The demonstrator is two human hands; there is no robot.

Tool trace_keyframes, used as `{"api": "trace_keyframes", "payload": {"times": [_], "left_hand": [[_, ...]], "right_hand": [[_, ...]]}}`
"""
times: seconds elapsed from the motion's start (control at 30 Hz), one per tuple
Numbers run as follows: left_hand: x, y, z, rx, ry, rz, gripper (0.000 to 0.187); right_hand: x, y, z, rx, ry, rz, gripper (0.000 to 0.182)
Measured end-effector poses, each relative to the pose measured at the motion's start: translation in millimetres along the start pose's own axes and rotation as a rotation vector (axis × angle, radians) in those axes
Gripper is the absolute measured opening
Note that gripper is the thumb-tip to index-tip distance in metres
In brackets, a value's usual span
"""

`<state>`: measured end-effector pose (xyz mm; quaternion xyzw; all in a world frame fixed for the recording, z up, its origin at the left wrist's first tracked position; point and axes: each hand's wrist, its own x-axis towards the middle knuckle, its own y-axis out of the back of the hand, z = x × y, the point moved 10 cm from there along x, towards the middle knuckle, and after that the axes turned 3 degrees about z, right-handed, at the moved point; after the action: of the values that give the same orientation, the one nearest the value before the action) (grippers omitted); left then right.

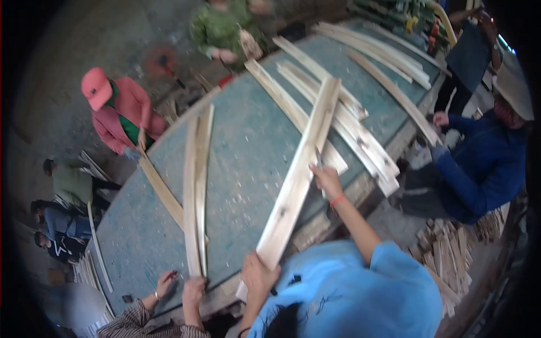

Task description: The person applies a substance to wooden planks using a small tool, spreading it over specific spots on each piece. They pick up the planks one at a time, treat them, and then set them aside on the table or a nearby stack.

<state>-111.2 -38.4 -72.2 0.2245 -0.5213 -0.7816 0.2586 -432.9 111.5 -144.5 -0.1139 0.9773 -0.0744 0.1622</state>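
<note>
My left hand [259, 278] is closed around the near end of a long pale wooden board [290, 194], which lies slanting across the green table. My right hand [327, 181], with a red band at the wrist, is closed on a slim pointed tool [319, 158] at the board's right edge. Whether that tool is a knife or a marker I cannot make out. Under and beyond the board lie several other boards [360, 143], some with dark knots.
The large green table [242, 163] carries more strips [194, 186] to the left. A neighbour's hands [194, 290] are close on my left. People in pink [124, 107] and dark blue [479, 163] handle strips across the table and at right. Offcuts [448, 253] are piled on the floor.
</note>
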Motion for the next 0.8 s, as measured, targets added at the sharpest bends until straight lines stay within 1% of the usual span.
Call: {"api": "trace_keyframes", "payload": {"times": [0.03, 0.07, 0.1, 0.13, 0.17, 0.2, 0.23, 0.27, 0.33, 0.37, 0.43, 0.47, 0.53, 0.57, 0.6, 0.67, 0.73, 0.8], "left_hand": [[3, 0, 3, 0.039, 0.017, -0.016, 0.075], [6, 7, 11, 0.064, -0.012, 0.007, 0.076], [10, 3, 12, 0.100, -0.036, 0.008, 0.077], [10, 5, 19, 0.113, -0.087, 0.077, 0.077], [9, -3, 16, 0.088, -0.103, 0.045, 0.076], [6, 5, 25, 0.068, -0.098, 0.076, 0.076], [6, 2, 25, 0.089, -0.121, 0.104, 0.078], [6, 0, 24, 0.089, -0.122, 0.095, 0.080], [4, -3, 24, 0.106, -0.134, 0.122, 0.081], [0, -5, 23, 0.107, -0.128, 0.108, 0.081], [3, -8, 25, 0.127, -0.098, 0.096, 0.080], [4, -10, 27, 0.124, -0.099, 0.092, 0.080], [5, -12, 27, 0.110, -0.087, 0.079, 0.078], [5, -14, 26, 0.108, -0.089, 0.073, 0.078], [5, -14, 25, 0.108, -0.084, 0.073, 0.078], [4, -14, 25, 0.111, -0.076, 0.070, 0.077], [6, -15, 22, 0.100, -0.060, 0.059, 0.076], [5, -11, 27, 0.096, -0.066, 0.068, 0.076]], "right_hand": [[2, 5, 4, -0.125, 0.038, -0.014, 0.036], [1, 14, 6, -0.225, 0.044, -0.010, 0.039], [4, 24, 18, -0.273, 0.006, -0.034, 0.042], [-2, 36, 6, -0.475, 0.153, 0.017, 0.049], [-9, 49, -3, -0.645, 0.302, 0.072, 0.049], [-21, 61, -26, -0.627, 0.393, 0.119, 0.040], [-48, 67, -60, -0.657, 0.588, 0.178, 0.030], [-58, 75, -76, -0.674, 0.591, 0.183, 0.030], [-94, 65, -94, -0.960, 0.759, 0.039, 0.017], [-105, 71, -101, -0.966, 0.745, 0.032, 0.017], [-115, 49, -79, -1.474, 0.713, -0.356, 0.015], [-115, 49, -77, -1.479, 0.708, -0.356, 0.015], [-116, 39, -60, -1.703, 0.721, -0.408, 0.009], [-120, 31, -58, -1.661, 0.818, -0.407, 0.007], [-119, 26, -55, -1.662, 0.812, -0.408, 0.007], [-121, 12, -49, -1.752, 0.893, -0.452, 0.013], [-119, 7, -45, -1.765, 0.883, -0.476, 0.013], [-114, 6, -39, -1.764, 0.800, -0.521, 0.009]]}}
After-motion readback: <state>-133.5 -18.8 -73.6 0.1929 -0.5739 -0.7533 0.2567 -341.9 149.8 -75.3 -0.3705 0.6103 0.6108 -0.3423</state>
